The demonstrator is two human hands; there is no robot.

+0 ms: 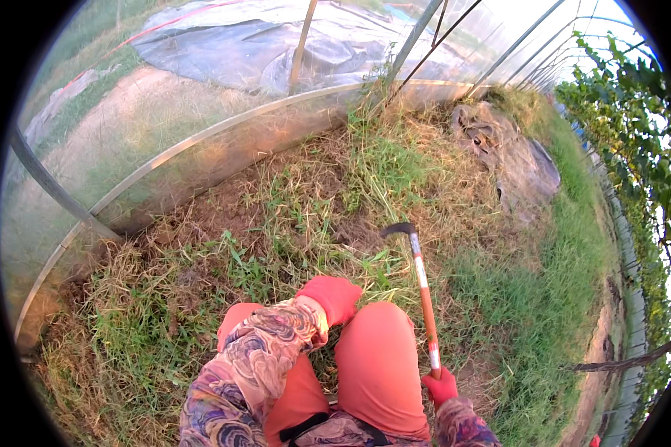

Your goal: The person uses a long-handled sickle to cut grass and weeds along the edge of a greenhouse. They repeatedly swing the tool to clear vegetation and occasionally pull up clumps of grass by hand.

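Observation:
My right hand (441, 386), in a red glove, is wrapped round the lower end of a long-handled sickle (425, 294). The handle is orange-brown with pale bands, and it stands almost upright in view to the right of my knee. The dark curved blade (399, 229) points left, close over the cut grass. My left hand (334, 298), also red-gloved, is closed in front of my knees. Green weeds (382, 272) lie just beyond its knuckles. The back of the glove hides whatever the fingers hold, if anything.
A clear plastic greenhouse wall with a metal rail (201, 130) curves along the left and far side. Crumpled dark sheeting (511, 156) lies far right. Taller green grass (566, 253) grows at the right, near leafy vines (630, 97). Dry cut grass (138, 290) covers the left ground.

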